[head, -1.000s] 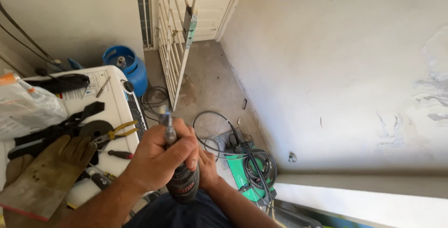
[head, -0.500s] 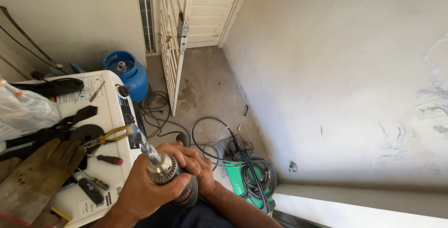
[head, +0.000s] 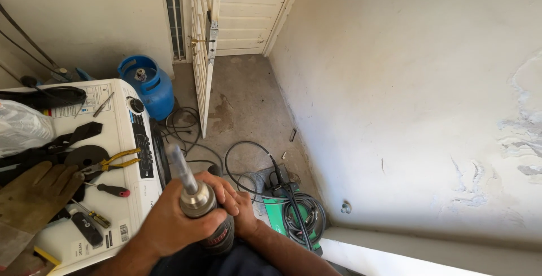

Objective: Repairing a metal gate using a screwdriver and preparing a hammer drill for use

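A power drill with a silver chuck and a long bit points up toward the camera at the bottom centre. My left hand wraps around the chuck and the drill's front. My right hand grips the dark body just behind it, partly hidden by the left hand. Both hands sit beside the edge of a white washing machine.
On the machine top lie yellow-handled pliers, screwdrivers, a leather glove, a cutting disc and a plastic bag. On the floor stand a blue gas cylinder, a green machine with coiled cable, and a white barred gate.
The view has tilted down and the drill has turned so its bit points up at the camera. My left hand has slid onto the chuck.
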